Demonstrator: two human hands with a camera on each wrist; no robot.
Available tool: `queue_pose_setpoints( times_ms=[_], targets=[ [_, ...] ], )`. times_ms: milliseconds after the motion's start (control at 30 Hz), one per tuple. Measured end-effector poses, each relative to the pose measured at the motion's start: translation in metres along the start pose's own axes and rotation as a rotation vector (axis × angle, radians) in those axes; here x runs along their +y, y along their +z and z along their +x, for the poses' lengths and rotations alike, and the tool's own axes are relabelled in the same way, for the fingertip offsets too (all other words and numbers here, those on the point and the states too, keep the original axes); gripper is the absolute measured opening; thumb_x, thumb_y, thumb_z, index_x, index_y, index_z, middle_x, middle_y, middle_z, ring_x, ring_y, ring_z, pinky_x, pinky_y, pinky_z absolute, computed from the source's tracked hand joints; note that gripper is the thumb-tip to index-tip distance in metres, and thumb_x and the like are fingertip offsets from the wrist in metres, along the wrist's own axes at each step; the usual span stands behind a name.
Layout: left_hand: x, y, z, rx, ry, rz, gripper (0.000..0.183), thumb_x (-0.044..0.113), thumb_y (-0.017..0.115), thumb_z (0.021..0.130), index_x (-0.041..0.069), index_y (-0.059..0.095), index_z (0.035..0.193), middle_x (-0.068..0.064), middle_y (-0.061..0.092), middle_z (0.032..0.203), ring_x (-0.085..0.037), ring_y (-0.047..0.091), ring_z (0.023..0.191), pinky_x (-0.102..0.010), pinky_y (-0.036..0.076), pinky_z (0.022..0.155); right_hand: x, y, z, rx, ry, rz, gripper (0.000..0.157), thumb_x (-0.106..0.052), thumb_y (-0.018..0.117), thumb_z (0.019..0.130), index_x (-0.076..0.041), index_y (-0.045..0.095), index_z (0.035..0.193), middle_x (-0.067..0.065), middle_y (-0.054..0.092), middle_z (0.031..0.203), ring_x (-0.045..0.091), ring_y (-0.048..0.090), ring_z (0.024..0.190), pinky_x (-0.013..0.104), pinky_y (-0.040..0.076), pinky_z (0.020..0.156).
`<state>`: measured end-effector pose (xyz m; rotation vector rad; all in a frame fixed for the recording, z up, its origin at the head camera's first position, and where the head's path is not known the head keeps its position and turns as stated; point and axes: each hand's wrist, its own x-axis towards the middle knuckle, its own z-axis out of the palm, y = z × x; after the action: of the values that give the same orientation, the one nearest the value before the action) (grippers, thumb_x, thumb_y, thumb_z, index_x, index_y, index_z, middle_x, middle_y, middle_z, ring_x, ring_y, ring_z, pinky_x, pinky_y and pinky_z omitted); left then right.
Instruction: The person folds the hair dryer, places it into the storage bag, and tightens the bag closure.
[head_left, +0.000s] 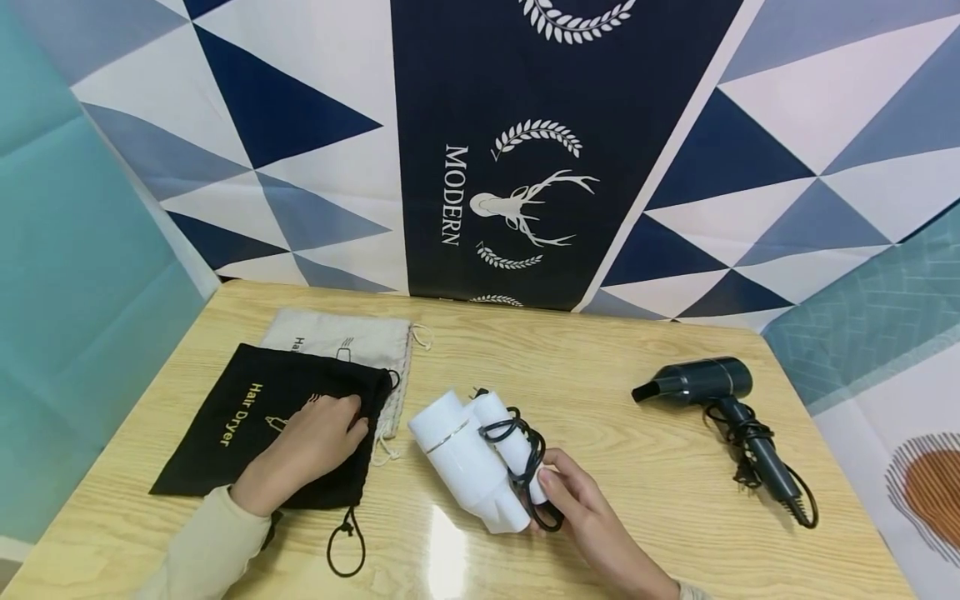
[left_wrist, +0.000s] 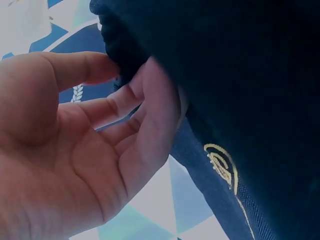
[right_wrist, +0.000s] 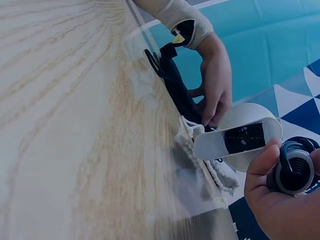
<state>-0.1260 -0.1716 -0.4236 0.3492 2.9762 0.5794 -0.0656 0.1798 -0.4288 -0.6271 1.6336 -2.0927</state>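
Observation:
At the left of the table lies a black drawstring bag (head_left: 247, 400) with yellow "Hair Dryer" lettering. My left hand (head_left: 311, 446) is at its mouth; in the left wrist view the curled fingers (left_wrist: 155, 105) and thumb pinch the bag's edge. My right hand (head_left: 600, 529) grips the handle end of a white folded hair dryer (head_left: 461, 462), its nozzle angled towards me. A black cord (head_left: 534, 454) is wound around that handle. The right wrist view shows the cord's end of the handle between thumb and fingers, with the white body (right_wrist: 250, 116) beyond.
A light grey drawstring bag (head_left: 356, 329) lies partly under the black one. On the right side of the wooden table (head_left: 585, 367) rests a dark hair dryer (head_left: 708, 379), its cord wound around the handle. Patterned wall coverings (head_left: 322, 150) stand behind the table.

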Motion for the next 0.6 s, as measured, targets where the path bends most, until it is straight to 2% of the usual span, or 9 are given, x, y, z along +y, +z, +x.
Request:
queue_pose_setpoints(
  times_ms=[133, 300, 467, 600],
  targets=[
    [-0.002, -0.006, -0.002, -0.018, 0.002, -0.065, 0.027, 0.01, 0.059, 0.097, 0.013, 0.051, 0.071, -0.002, 0.042, 0.058, -0.014, 0.041, 0.047, -0.028, 0.033, 0.045, 0.0, 0.002, 0.0, 0.011, 0.049, -0.008, 0.022, -0.006, 0.028, 0.109, 0.006, 0.04, 0.123, 0.004, 0.059, 0.089, 0.011, 0.055, 0.07, 0.027, 0.05, 0.063],
    [-0.003, -0.016, -0.005, 0.04, 0.015, -0.081, 0.032, 0.009, 0.056, 0.098, 0.014, 0.045, 0.068, -0.001, 0.037, 0.057, -0.012, 0.032, 0.044, -0.026, 0.027, 0.043, 0.0, 0.003, 0.0, 0.025, 0.109, -0.01, 0.022, -0.01, 0.03, 0.11, 0.003, 0.042, 0.123, 0.003, 0.061, 0.088, 0.012, 0.055, 0.07, 0.025, 0.049, 0.064],
    [0.0, -0.028, -0.01, 0.098, 0.031, -0.059, 0.033, 0.01, 0.054, 0.1, 0.013, 0.043, 0.068, 0.0, 0.033, 0.058, -0.011, 0.03, 0.046, -0.026, 0.024, 0.044, 0.002, 0.004, 0.0, 0.018, 0.095, -0.03, 0.023, -0.009, 0.03, 0.11, 0.007, 0.04, 0.123, 0.004, 0.06, 0.088, 0.011, 0.055, 0.069, 0.027, 0.05, 0.062],
    [0.002, -0.037, -0.013, 0.115, 0.021, -0.064, 0.033, 0.01, 0.054, 0.099, 0.013, 0.043, 0.069, 0.001, 0.03, 0.059, -0.011, 0.028, 0.047, -0.025, 0.023, 0.045, 0.004, 0.005, 0.0, 0.018, 0.096, -0.044, 0.023, -0.009, 0.03, 0.109, 0.008, 0.039, 0.122, 0.005, 0.06, 0.087, 0.011, 0.056, 0.069, 0.027, 0.05, 0.061]
  ],
)
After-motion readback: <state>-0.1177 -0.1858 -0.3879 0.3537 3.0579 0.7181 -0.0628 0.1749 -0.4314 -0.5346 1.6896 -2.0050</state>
